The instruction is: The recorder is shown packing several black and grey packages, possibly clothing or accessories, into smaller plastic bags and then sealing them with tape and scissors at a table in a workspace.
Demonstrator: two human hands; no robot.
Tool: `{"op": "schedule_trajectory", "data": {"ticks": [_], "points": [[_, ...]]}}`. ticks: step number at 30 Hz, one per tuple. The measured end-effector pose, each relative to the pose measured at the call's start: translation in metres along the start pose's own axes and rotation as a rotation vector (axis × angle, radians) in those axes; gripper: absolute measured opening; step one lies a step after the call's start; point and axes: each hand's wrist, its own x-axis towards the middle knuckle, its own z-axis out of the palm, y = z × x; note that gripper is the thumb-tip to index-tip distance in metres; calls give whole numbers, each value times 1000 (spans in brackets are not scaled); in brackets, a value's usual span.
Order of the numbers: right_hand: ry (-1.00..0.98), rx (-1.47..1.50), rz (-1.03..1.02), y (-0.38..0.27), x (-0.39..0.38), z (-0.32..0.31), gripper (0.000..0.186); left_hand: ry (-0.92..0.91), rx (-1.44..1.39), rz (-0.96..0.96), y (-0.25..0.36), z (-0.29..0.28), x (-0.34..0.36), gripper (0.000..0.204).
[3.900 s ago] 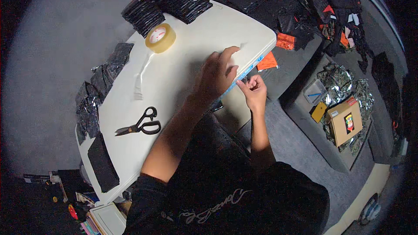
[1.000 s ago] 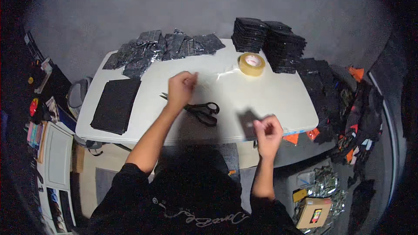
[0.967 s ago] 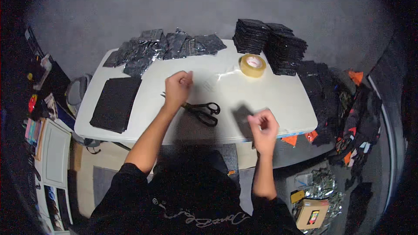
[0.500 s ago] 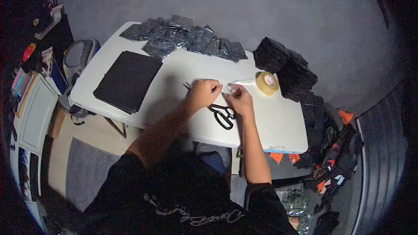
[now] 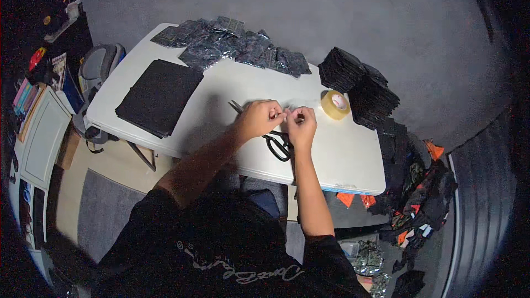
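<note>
Over the white table (image 5: 342,160), my left hand (image 5: 261,118) and my right hand (image 5: 301,127) meet with fingertips pinched together. Whatever lies between them is too small to make out; earlier a strip of clear plastic showed by the right fingers. Beneath my left hand lies a pair of black-handled scissors (image 5: 277,149). Its blades stick out on the far left side of that hand, and its middle is hidden. A roll of clear yellowish tape (image 5: 329,108) rests just right of my right hand.
Flat black sheets (image 5: 160,97) are stacked at the left. Several dark items in clear bags (image 5: 212,49) are heaped along the far edge. Stacks of folded black pieces (image 5: 372,96) stand at the right end. Dark and orange fabric (image 5: 425,198) is piled beyond the right edge.
My right hand has moved left, so both hands' fingertips now come together. The clear strip by the right fingers shows less. The view has shifted slightly.
</note>
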Motion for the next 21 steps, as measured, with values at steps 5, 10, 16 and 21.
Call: {"op": "schedule_trajectory", "data": {"ticks": [5, 10, 16, 21], "points": [[-33, 351, 238, 8, -1, 2, 23, 24, 11, 126, 20, 6, -1, 26], [-134, 783, 518, 4, 4, 4, 21, 83, 130, 219, 29, 14, -1, 43], [-182, 751, 497, 0, 3, -1, 20, 160, 311, 333, 34, 20, -2, 35], [-150, 805, 478, 2, 4, 1, 22, 187, 361, 389, 30, 25, 0, 23]]}}
